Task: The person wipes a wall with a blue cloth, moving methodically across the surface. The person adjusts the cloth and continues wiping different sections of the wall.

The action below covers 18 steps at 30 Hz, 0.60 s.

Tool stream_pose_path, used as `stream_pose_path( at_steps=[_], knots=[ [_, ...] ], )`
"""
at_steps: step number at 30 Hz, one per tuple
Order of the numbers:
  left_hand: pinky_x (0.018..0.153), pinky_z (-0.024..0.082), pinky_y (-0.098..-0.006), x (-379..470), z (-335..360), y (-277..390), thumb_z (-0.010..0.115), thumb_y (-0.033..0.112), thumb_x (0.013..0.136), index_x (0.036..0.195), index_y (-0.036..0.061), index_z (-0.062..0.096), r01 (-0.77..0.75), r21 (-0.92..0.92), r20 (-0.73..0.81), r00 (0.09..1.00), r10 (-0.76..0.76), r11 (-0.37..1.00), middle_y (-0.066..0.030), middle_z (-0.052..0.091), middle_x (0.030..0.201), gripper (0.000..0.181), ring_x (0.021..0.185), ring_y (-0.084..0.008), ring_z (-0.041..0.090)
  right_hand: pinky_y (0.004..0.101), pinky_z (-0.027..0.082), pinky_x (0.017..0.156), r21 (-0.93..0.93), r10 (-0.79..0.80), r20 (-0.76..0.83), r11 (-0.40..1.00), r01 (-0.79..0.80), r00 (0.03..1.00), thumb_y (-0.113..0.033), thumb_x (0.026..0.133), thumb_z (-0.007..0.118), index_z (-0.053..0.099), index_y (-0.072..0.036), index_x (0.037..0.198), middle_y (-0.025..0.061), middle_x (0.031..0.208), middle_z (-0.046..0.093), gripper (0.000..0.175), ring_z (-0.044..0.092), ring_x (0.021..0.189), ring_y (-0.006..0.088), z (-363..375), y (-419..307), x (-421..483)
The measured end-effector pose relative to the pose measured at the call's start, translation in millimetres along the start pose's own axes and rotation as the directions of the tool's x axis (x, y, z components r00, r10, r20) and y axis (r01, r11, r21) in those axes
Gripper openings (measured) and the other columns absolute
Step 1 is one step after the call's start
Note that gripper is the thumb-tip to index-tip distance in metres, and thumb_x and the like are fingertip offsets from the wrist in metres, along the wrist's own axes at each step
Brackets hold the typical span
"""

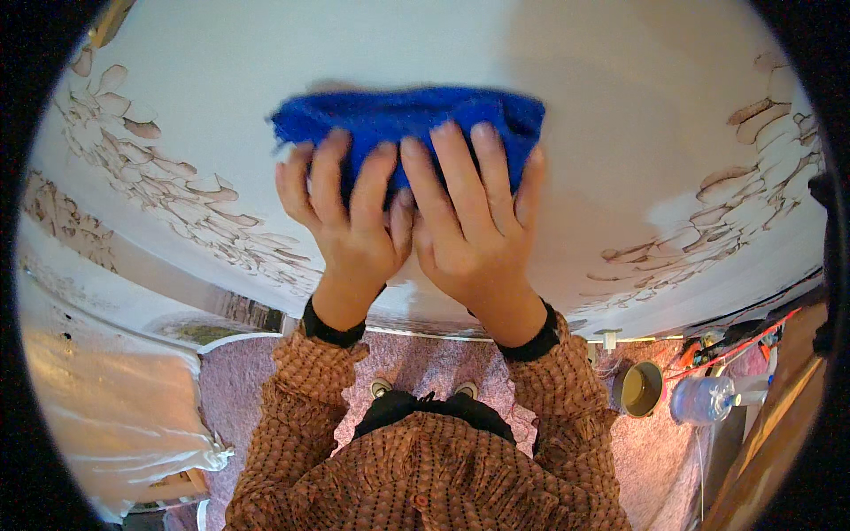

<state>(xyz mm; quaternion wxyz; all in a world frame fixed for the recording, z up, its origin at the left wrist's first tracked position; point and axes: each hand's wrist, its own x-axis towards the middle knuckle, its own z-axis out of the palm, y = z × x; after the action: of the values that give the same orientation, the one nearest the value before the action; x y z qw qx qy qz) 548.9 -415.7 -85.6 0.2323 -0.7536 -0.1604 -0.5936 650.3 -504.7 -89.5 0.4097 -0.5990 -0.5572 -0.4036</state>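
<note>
A blue cloth [405,109], folded into a wide strip, lies against a pale wall surface [425,40] in front of me. My left hand [352,219] rests palm-down on the cloth's left half, fingers spread over its lower edge. Beside it, my right hand [475,219] presses on the right half, also with spread fingers. The thumbs meet or nearly meet in the middle. Brown line-drawn petals [166,166] decorate the surface to the left, and similar petals [717,212] curve along the right. What lies under the cloth is hidden.
Down on the right stand a round bucket or basin [639,390] and a large clear plastic water bottle [702,400]. A red cable [737,345] and wooden boards [770,431] are beyond. Plastic sheeting [119,398] drapes something at left. Pinkish carpet [239,391] covers the floor.
</note>
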Motion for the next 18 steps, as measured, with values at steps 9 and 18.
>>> stream_pose_path(
  at_steps=[9,18],
  knots=[
    [0.089,0.031,-0.0521,-120,0,17,0.066,0.023,0.072,0.105,0.0209,0.057,0.04,-0.004,0.184,0.982,-0.038,0.999,-0.0127,0.042,0.115,0.034,0.107,-0.0381,0.035,0.054,0.03,0.096,-0.026,-0.114,0.185,0.992,0.121,0.976,-0.019,0.075,0.06,0.065,-0.014,0.101,0.0055,0.111,0.053,0.027,0.051,0.105,0.026,24,4,-112],
    [0.096,0.032,-0.0519,-220,-21,52,0.063,0.022,0.074,0.1,0.0186,0.061,0.093,-0.05,0.625,0.779,-0.042,0.994,-0.0078,0.046,0.103,0.026,0.105,-0.0296,0.041,0.0495,0.027,0.102,-0.033,-0.003,0.49,0.999,0.022,0.872,-0.017,0.076,0.054,0.061,-0.012,0.109,0.0027,0.121,0.051,0.034,0.052,0.105,0.0179,24,0,-225]
  ],
)
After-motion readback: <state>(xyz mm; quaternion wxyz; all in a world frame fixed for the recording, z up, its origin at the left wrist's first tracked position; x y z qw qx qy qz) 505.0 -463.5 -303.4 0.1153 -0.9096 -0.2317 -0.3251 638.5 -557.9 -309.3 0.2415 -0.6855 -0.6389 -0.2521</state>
